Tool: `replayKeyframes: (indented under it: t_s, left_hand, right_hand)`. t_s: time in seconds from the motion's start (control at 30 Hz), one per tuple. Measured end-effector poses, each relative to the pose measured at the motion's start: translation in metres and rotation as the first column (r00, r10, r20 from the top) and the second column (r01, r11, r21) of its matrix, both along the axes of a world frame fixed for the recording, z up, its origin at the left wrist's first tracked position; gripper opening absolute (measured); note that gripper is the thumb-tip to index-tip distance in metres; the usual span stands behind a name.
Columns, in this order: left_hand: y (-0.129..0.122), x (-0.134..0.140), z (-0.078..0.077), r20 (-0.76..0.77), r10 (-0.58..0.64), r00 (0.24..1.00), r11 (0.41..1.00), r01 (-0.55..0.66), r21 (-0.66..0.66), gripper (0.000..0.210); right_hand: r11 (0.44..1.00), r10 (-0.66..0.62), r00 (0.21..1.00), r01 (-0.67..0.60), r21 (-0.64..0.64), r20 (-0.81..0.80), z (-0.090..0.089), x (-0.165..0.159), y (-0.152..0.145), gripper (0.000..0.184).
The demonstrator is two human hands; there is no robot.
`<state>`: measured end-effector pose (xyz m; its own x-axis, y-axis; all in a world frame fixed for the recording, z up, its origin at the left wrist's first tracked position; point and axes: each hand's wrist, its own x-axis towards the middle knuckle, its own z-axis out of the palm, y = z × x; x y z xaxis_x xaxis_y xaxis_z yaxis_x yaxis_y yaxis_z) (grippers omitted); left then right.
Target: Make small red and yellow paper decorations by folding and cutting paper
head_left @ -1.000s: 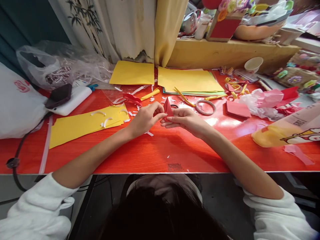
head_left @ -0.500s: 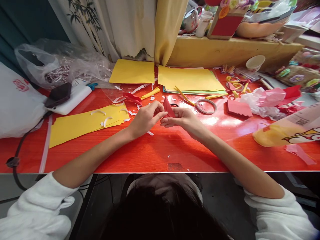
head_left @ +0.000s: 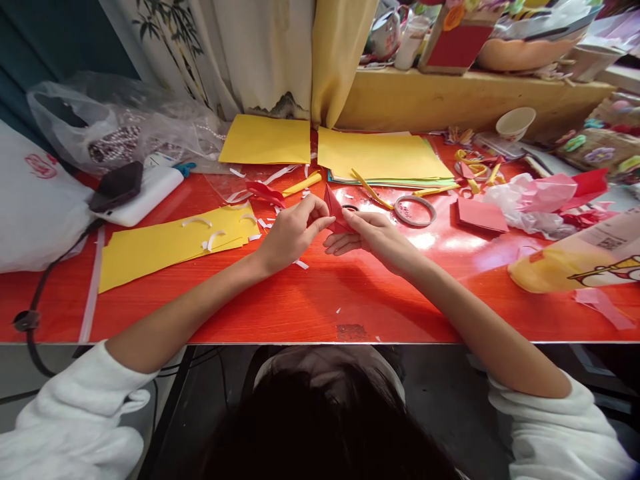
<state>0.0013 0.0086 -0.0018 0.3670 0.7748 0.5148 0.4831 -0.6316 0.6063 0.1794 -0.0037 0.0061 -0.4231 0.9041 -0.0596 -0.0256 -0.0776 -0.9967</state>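
Note:
A small piece of folded red paper (head_left: 334, 205) with a pointed top is held above the table between my two hands. My left hand (head_left: 295, 230) pinches its lower left edge between thumb and fingertips. On the other side, my right hand (head_left: 373, 237) grips it with the thumb on its face and the fingers behind and below. Just behind the paper, a dark ring-shaped handle (head_left: 351, 209) shows in part. To the right lie a roll of tape (head_left: 415, 211) and a stack of red paper squares (head_left: 481, 216).
Yellow paper strips (head_left: 170, 243) with white curls lie at left, yellow sheets (head_left: 265, 140) and a paper stack (head_left: 380, 157) at the back. A drink cup (head_left: 575, 263) lies at right near crumpled pink tissue (head_left: 530, 200). Plastic bags (head_left: 35, 200) and a phone (head_left: 117, 187) sit far left.
My right thumb has moved up onto the face of the folded red paper, and its fingers have spread a little below. The paper's tip has tilted slightly left.

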Motion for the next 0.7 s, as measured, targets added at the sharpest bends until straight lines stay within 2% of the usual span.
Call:
replayKeyframes:
  t_s: [0.17,0.43,0.57,0.7]
  left_hand:
    - [0.0,0.0001,-0.0013,0.007,-0.012,1.0,1.0,0.012,0.015,0.006]
    - [0.0007,-0.0009,-0.0016,0.028,-0.005,1.0,1.0,0.004,0.028,0.005]
    - [-0.0006,-0.0002,-0.0012,0.037,-0.011,0.999,1.0,0.01,0.025,0.004]
    - [-0.0013,0.0009,-0.0011,0.055,-0.044,0.997,0.998,0.046,-0.031,0.003]
  right_hand:
    - [1.0,0.005,0.999,-0.005,-0.007,0.047,-0.0009,0.0016,0.0027,0.031]
    - [0.994,0.045,0.998,-0.049,-0.099,-0.047,-0.0019,0.0005,0.0015,0.027]
    - [0.997,0.048,0.999,-0.047,-0.06,0.018,0.0,-0.0014,0.0009,0.025]
    - [1.0,0.024,0.997,-0.023,-0.014,0.068,0.0003,-0.0015,0.0017,0.023]
